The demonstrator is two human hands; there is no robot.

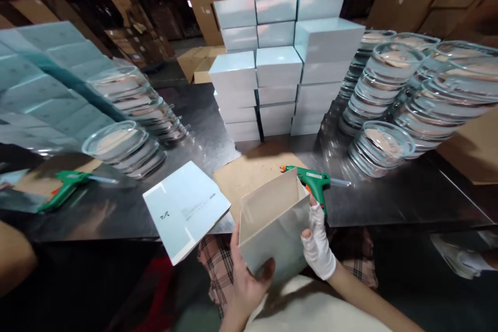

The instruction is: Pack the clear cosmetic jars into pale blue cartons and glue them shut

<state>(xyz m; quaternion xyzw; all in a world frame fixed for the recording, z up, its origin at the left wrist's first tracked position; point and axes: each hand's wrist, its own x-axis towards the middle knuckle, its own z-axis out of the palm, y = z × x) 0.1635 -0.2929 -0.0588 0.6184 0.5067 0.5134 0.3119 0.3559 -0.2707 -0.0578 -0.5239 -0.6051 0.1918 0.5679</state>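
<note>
The person is holding an open box (272,228) low in front of the body, just past the near edge of the tabletop (389,202), tilted so its open mouth is facing up and away. The left hand (245,275) is cupping the box from beneath, thumb pressing on the near face, fingers wrapped around the left wall. The right hand (317,241), wearing a white glove, is gripping the right wall, fingers curled over the corner. Both hands are closed on the box.

The box is pale blue outside and cream inside, with thin straight walls; nothing is showing inside it.

Just left of it, one flat pale blue lid (185,209) is lying over the tabletop edge, small print showing on it. One brown cardboard sheet (249,174) is lying behind the box. Two green glue guns are lying out: one (313,180) just behind the right hand, another (64,187) well off to the left. A stack of closed pale blue boxes (278,65) is standing at the middle, three columns wide. Stacks of clear round dishes (389,88) are crowding the right side, and more dishes (128,135) are leaning on the left; I cannot count them exactly.
</note>
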